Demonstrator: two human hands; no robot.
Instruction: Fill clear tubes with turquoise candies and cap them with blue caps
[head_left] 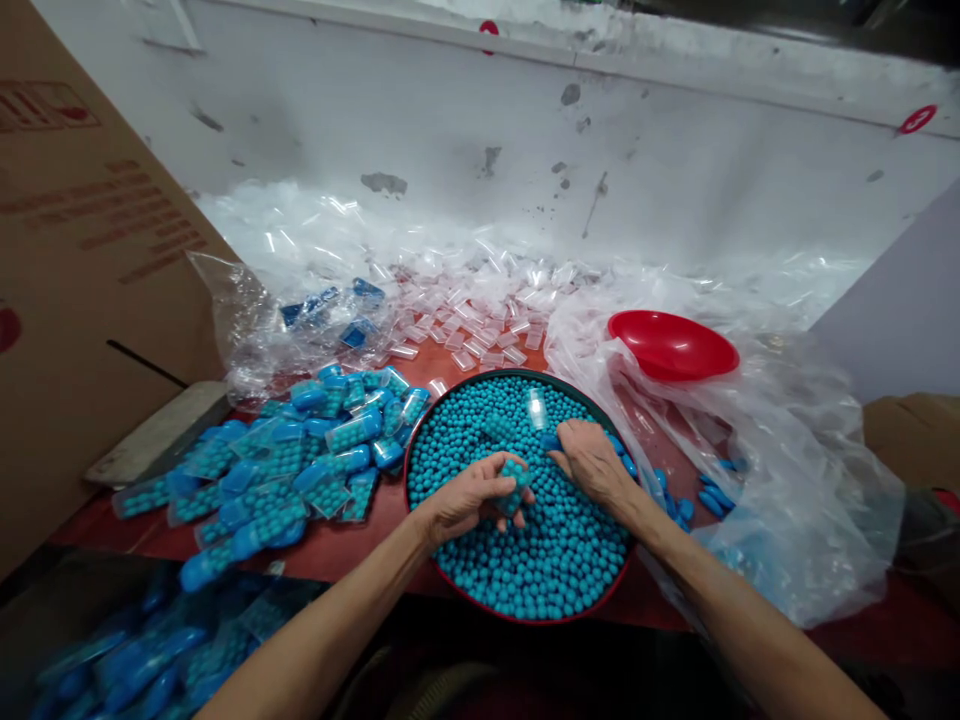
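Note:
A round basin (411,470) full of small turquoise balls (525,570) stands in front of me. Over it, my left hand (476,495) curls its fingers around a small clear case filled with balls (513,482). My right hand (592,460) is closed at the basin's right side, with a blue cap (551,441) at its fingertips. An empty-looking clear case (536,408) lies on the balls just beyond the right hand. More blue caps (621,455) rest near the right rim, partly hidden by that hand.
Filled blue-capped cases (300,460) are heaped on the red table at left, with more below its edge (142,650). Clear empty cases (480,330) lie behind the basin. A red bowl (673,345) sits on plastic bags (810,480). A cardboard box (97,250) stands left.

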